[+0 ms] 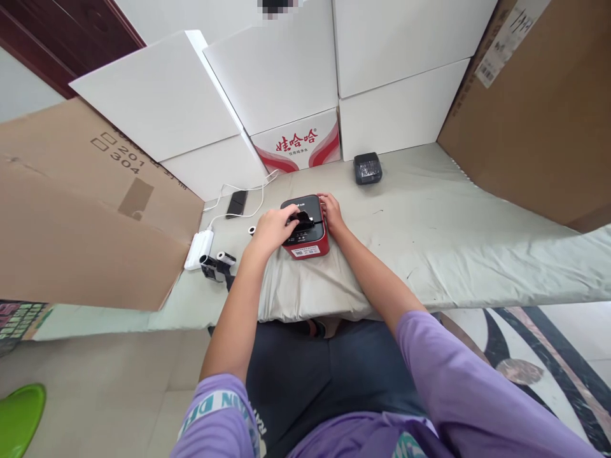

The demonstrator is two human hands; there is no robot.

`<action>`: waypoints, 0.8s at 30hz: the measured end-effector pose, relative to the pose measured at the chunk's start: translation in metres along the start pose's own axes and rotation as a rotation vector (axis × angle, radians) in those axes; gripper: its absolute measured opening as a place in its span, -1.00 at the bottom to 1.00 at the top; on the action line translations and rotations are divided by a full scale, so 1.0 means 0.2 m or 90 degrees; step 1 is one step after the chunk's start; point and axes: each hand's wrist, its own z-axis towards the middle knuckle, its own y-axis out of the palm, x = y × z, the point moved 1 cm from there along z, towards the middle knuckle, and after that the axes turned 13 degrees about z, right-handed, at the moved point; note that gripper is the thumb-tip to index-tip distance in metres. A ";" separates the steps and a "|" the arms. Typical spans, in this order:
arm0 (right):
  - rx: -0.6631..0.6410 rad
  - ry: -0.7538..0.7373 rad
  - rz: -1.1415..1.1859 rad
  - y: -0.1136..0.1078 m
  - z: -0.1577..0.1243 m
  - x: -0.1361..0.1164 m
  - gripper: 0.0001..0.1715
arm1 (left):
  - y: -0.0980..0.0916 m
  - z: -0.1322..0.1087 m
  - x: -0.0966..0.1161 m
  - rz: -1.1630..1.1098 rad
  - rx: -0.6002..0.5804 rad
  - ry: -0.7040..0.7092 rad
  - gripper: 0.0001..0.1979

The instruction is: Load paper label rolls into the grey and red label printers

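Observation:
A small red box-shaped device with a black top (305, 247) sits on the cloth-covered table in front of me; a white printed label is on its near side. My left hand (277, 229) reaches over its top, thumb and fingers curled about a glossy black piece (302, 221) there. Whether that piece is loose or part of the top I cannot tell. Against the right side of the device rests my right hand (331, 213), its fingers bent round the far right corner and partly hidden.
Paper rolls (226, 257) and a white power strip (199, 249) with a cable lie left, near a dark phone-like slab (237, 203). A black device (367, 168) stands farther back. White boxes (401, 114) and cardboard panels (534, 127) wall the table.

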 end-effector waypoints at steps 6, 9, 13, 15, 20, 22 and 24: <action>-0.002 0.008 -0.011 -0.01 0.00 -0.01 -0.70 | -0.01 -0.02 -0.02 -0.099 -0.019 0.022 -0.82; -0.004 0.008 -0.027 -0.01 0.00 -0.01 -0.66 | 0.00 -0.03 -0.02 -0.121 -0.011 0.024 -0.82; -0.004 0.007 -0.023 0.00 -0.01 -0.02 -0.67 | 0.00 -0.03 0.00 -0.071 -0.007 0.016 -0.74; -0.002 0.006 -0.021 0.00 -0.01 -0.02 -0.71 | -0.01 -0.03 0.01 -0.059 -0.004 0.012 -0.66; -0.002 -0.003 -0.016 0.01 -0.02 -0.01 -0.70 | 0.00 0.01 0.03 -0.043 -0.007 -0.011 -0.55; -0.005 -0.011 -0.017 0.00 -0.02 -0.01 -0.68 | 0.00 0.02 0.04 -0.024 -0.010 -0.024 -0.55; -0.006 -0.016 -0.020 0.00 -0.01 0.00 -0.66 | 0.01 0.03 0.05 0.002 -0.009 -0.029 -0.55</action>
